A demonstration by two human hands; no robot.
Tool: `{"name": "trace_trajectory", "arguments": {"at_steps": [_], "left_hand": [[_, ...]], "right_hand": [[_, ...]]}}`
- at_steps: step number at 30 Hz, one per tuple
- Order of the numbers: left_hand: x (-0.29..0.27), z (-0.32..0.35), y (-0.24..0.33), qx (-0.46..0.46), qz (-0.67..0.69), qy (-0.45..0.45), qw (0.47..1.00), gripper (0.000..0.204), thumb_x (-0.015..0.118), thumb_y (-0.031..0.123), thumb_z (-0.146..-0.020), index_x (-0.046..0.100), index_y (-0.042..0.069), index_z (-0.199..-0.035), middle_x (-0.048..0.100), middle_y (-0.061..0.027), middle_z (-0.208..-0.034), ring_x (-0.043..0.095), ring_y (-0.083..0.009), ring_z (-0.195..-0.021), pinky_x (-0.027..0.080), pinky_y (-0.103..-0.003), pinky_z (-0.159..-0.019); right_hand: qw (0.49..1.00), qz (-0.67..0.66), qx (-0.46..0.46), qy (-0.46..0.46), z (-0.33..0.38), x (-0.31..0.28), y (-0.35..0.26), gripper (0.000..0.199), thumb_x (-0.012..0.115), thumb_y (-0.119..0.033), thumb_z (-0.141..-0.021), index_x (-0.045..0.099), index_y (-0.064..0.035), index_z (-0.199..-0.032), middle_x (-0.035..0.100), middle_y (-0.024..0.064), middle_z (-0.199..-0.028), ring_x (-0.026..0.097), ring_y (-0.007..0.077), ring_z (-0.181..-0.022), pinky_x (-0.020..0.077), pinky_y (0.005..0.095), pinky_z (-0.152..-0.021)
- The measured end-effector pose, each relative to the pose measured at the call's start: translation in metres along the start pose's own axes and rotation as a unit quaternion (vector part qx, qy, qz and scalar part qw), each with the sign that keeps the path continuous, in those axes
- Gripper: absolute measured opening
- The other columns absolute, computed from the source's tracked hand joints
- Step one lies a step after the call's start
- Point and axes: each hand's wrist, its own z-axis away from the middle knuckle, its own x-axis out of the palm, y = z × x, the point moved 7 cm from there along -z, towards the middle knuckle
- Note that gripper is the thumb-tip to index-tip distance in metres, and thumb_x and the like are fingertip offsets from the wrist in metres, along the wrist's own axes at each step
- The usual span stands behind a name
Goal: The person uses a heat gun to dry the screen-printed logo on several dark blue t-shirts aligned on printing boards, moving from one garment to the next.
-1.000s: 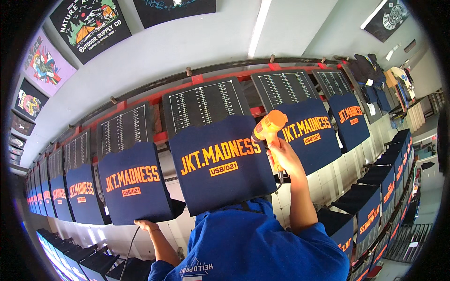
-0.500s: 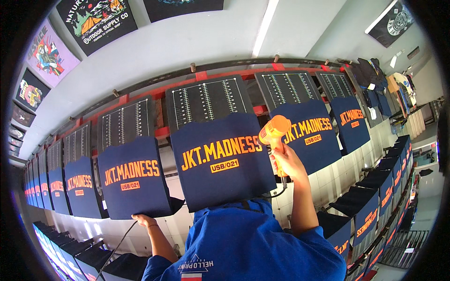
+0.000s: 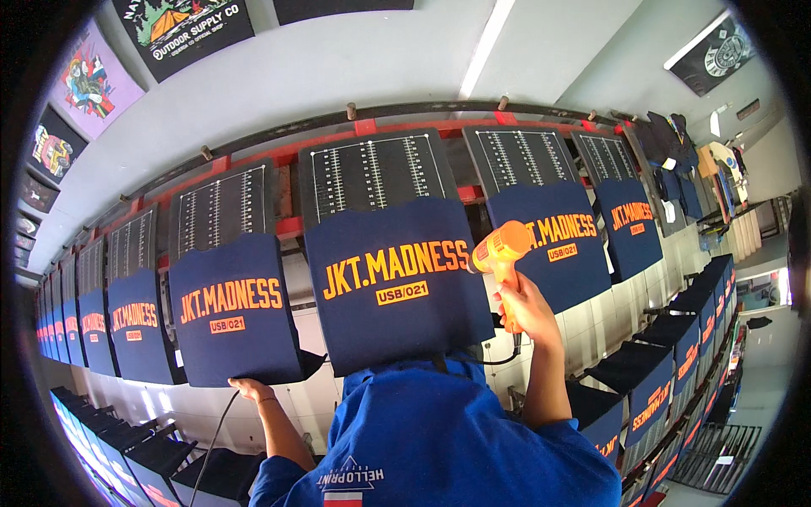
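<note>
An orange hair dryer is in my right hand, my fingers wrapped round its handle. Its nozzle points left, at the right end of the orange-yellow lettering on the navy shirt before me. That shirt lies flat on a black printing board with ruled scale lines. Down at the left, my left hand is closed with a black cord running from its fingers. It is at the bottom edge of a second navy shirt; whether it touches the cloth I cannot tell.
More boards with printed navy shirts run along both sides in a row on a red and black rail frame. Behind me stand further rows of shirted boards. Sample prints hang on the wall; dark garments hang far right.
The hair dryer has moved slightly right and down, with its nozzle still facing the lettering. My left hand has shifted a little left and up with the cord. The view has tilted slightly.
</note>
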Motion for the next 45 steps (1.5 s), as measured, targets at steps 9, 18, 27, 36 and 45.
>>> {"name": "trace_trajectory", "arguments": {"at_steps": [9, 18, 27, 36, 45], "left_hand": [[-0.006, -0.014, -0.005, 0.019, -0.007, 0.014, 1.0, 0.078, 0.043, 0.058, -0.094, 0.051, -0.01, -0.131, 0.054, -0.02, -0.134, 0.056, -0.0322, -0.116, 0.044, -0.042, -0.102], [-0.008, -0.013, -0.005, 0.031, -0.016, 0.014, 0.999, 0.08, 0.043, 0.058, -0.094, 0.047, -0.012, -0.133, 0.053, -0.0193, -0.135, 0.055, -0.0315, -0.116, 0.042, -0.044, -0.104], [0.004, 0.018, 0.002, -0.049, 0.002, 0.075, 0.996, 0.076, 0.051, 0.052, -0.091, 0.05, -0.016, -0.125, 0.058, -0.0209, -0.127, 0.062, -0.0335, -0.106, 0.05, -0.047, -0.094], [-0.003, 0.03, 0.007, -0.055, -0.223, 0.289, 0.929, 0.078, 0.053, 0.051, -0.087, 0.032, -0.011, -0.13, 0.059, -0.0289, -0.12, 0.065, -0.0374, -0.102, 0.054, -0.048, -0.085], [0.012, 0.063, 0.022, -0.022, -0.275, 0.268, 0.923, 0.071, 0.047, 0.05, -0.087, 0.036, -0.01, -0.124, 0.059, -0.0308, -0.116, 0.063, -0.0439, -0.102, 0.05, -0.053, -0.09]], "right_hand": [[0.998, 0.03, 0.028, -0.055, -0.008, 0.024, 0.003, 0.034, 0.058, -0.024, -0.095, 0.05, -0.0032, -0.121, 0.058, 0.0037, -0.087, 0.055, 0.0086, -0.067, 0.0504, 0.0247, -0.055], [0.996, 0.046, 0.017, -0.08, -0.02, 0.028, -0.004, 0.039, 0.057, -0.024, -0.096, 0.046, -0.0026, -0.127, 0.058, 0.0041, -0.089, 0.055, 0.0089, -0.066, 0.0506, 0.0251, -0.055], [0.996, 0.037, -0.004, -0.083, -0.041, 0.027, -0.021, 0.041, 0.056, -0.025, -0.097, 0.046, -0.0036, -0.131, 0.058, 0.0044, -0.088, 0.055, 0.0091, -0.067, 0.0515, 0.0257, -0.056], [0.994, 0.053, -0.036, -0.088, -0.05, 0.03, -0.035, 0.042, 0.056, -0.025, -0.098, 0.044, -0.0051, -0.133, 0.057, 0.0026, -0.088, 0.055, 0.0088, -0.066, 0.0516, 0.0246, -0.054], [0.991, 0.073, -0.019, -0.115, -0.054, 0.036, -0.034, 0.041, 0.056, -0.026, -0.097, 0.046, -0.0082, -0.133, 0.057, 0.0019, -0.089, 0.055, 0.0084, -0.066, 0.0514, 0.0242, -0.055]]}}
